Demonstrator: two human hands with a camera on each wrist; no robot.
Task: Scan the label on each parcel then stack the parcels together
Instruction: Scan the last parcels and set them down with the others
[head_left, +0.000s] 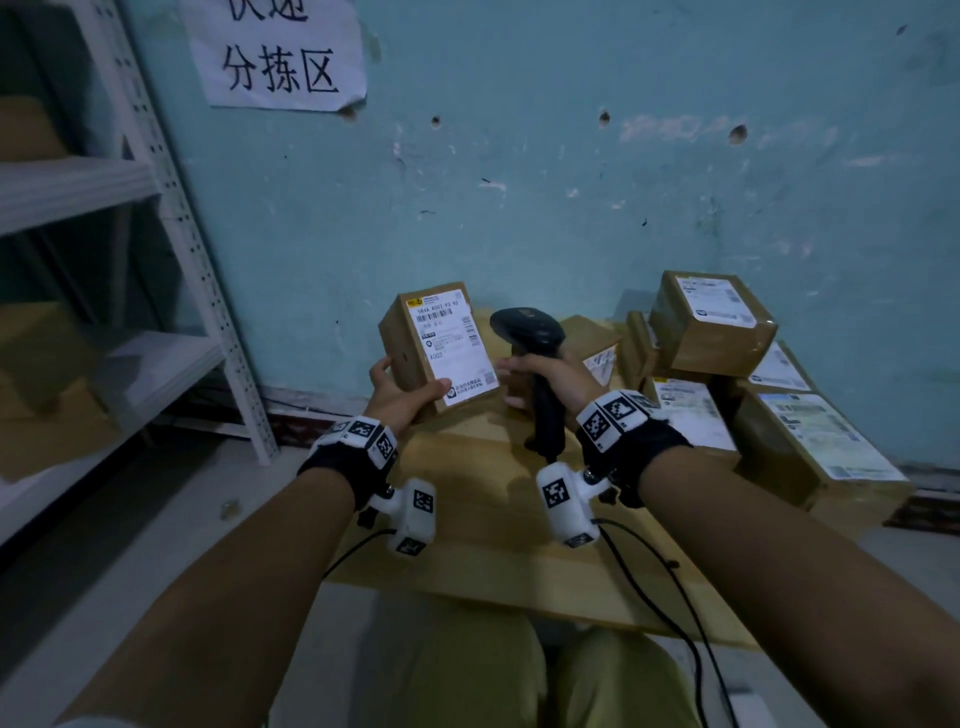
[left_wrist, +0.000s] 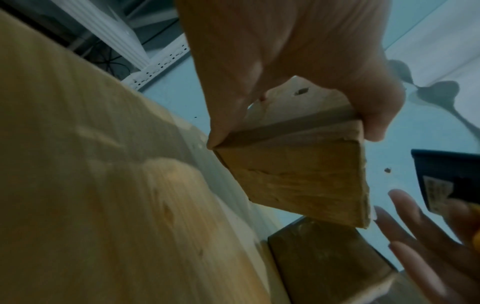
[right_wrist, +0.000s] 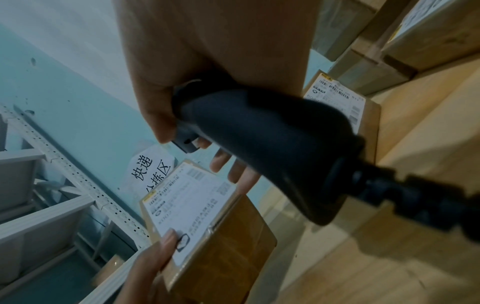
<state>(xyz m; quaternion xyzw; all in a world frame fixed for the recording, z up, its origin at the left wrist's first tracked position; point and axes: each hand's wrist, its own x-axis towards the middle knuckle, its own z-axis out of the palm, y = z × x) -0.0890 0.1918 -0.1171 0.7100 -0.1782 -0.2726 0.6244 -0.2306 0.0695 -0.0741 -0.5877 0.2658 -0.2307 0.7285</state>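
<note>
Parcel (head_left: 439, 345) gripped in left hand (head_left: 400, 395), scanner (head_left: 540, 364) clutched in right hand (head_left: 553, 376), stacked boxes (head_left: 711, 325) beside.

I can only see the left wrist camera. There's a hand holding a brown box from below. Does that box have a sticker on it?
Observer: Yes. The parcel has a white label on the face turned toward the person, with barcodes near its top.
Child: What's that dark thing at the edge of my picture?
Observer: A black handheld scanner. The right hand grips its handle, and its head sits just right of the label.
Child: Are there more boxes?
Observer: Several. A pile of labelled parcels sits at the right of the wooden table, against the blue wall.
Child: Is the box resting on the table?
Observer: No. The left hand holds it up, above the tabletop.
</note>
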